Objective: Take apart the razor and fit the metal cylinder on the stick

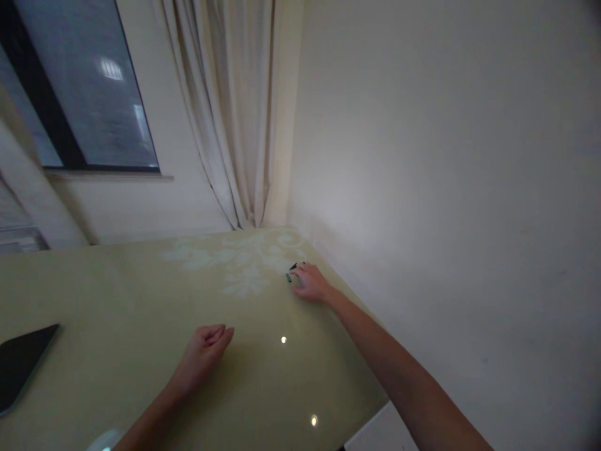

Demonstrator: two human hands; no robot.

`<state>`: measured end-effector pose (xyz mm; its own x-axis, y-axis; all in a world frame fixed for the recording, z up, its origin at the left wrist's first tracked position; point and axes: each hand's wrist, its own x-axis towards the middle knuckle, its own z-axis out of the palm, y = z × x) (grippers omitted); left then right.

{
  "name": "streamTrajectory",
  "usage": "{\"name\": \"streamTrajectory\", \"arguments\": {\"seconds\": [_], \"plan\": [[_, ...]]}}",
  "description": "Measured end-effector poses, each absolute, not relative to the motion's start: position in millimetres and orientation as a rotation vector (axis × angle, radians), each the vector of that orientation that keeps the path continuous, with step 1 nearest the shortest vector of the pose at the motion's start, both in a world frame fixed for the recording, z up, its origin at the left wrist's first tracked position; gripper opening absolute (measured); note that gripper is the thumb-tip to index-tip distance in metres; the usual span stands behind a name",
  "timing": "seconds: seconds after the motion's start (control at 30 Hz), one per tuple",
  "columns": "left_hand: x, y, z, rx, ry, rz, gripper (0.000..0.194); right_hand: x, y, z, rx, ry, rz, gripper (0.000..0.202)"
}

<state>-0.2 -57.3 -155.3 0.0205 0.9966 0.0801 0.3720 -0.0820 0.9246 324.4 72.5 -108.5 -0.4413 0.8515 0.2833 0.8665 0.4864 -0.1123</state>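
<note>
The counter (117, 288) was yellowish green with a pale floral pattern (246, 280), the small item (288, 277) dark green, the curtains (248, 113) plain cream.

Pale wall (446, 156) right; cream curtain (241, 113) beside dark-framed window (94, 81); greenish floral-patterned tabletop (117, 288) with bright glints (314, 421).

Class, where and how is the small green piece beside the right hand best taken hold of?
Probably at the middle of its long sides, pinched from above: the green piece is narrow and lies on the table. Coming from the near side looks easier, as a black thing sits just beyond, by the right hand.
</note>
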Motion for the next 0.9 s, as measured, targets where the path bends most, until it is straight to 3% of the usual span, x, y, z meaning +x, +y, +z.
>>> {"name": "streamTrajectory", "arguments": {"seconds": [0.37, 0.63, 0.9], "plan": [[5, -52, -148, 1.538, 1.423, 1.102, 0.059, 309, 124, -82, -1.501, -2.657, 0.046, 0.038], [4, -44, -162, 1.523, 1.388, 1.151, 0.054, 296, 124, -74, -1.48, -2.718, -0.028, 0.021], [4, -47, -160, 1.642, 1.378, 1.124, 0.053, 169, 107, -66, -1.135, -2.88, -0.087, 0.035]]}}
